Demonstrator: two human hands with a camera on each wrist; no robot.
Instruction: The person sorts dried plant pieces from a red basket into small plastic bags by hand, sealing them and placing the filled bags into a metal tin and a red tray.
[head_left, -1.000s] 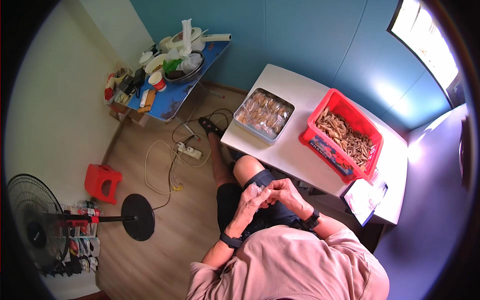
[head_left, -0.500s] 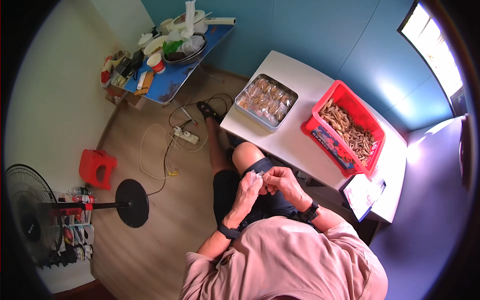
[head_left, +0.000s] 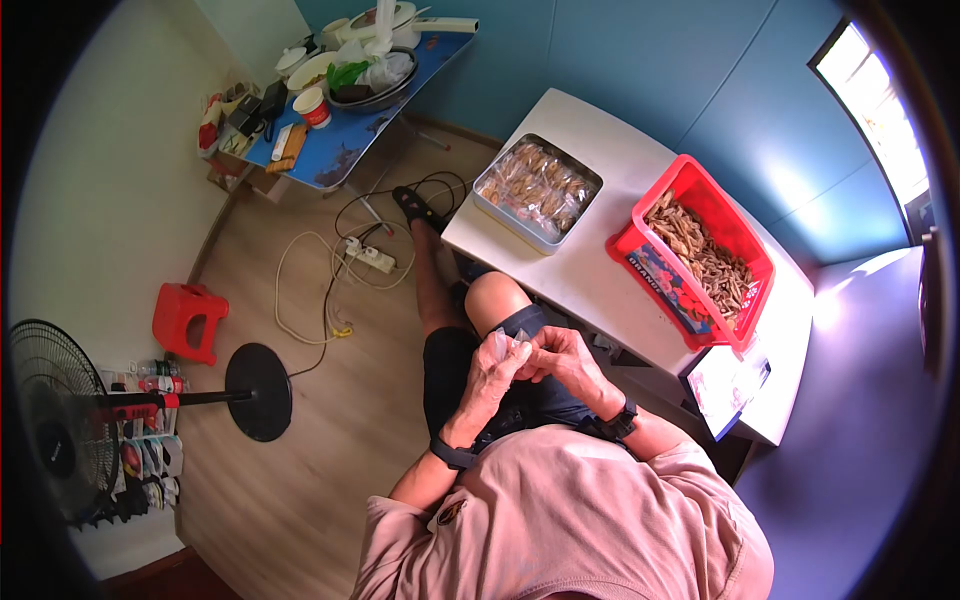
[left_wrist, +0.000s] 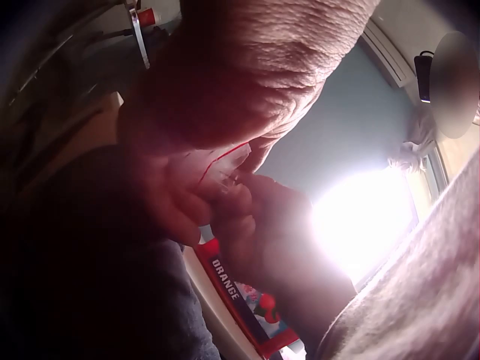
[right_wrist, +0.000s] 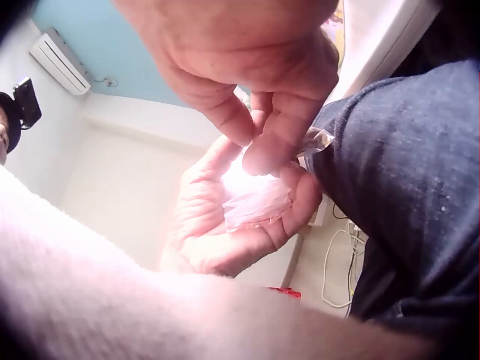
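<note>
Above the lap, my left hand (head_left: 487,380) holds a small clear plastic bag (right_wrist: 259,206). Its fingers curl round the bag from below in the right wrist view. A red line runs across the plastic (left_wrist: 225,160) in the left wrist view. Coming in from the other side, my right hand (head_left: 567,362) pinches at the top of the bag with thumb and fingertips. On the white table, a metal tin (head_left: 537,195) holds rows of clear-wrapped brown packets. Beside it a red plastic basket (head_left: 640,262) contains many loose, dry, brown elongated pieces (head_left: 700,255).
The white table (head_left: 590,130) stands in front, with a sheet in a dark-edged holder (head_left: 728,390) at its near right corner. To the left are a cluttered blue table (head_left: 345,150), a red stool (head_left: 190,322), a standing fan (head_left: 60,420) and a power strip (head_left: 370,255) with cables.
My hands stay together at the bag, with small finger shifts; more of the plastic shows above the left hand now. The head view has shifted slightly, while the tin and basket stay put.
</note>
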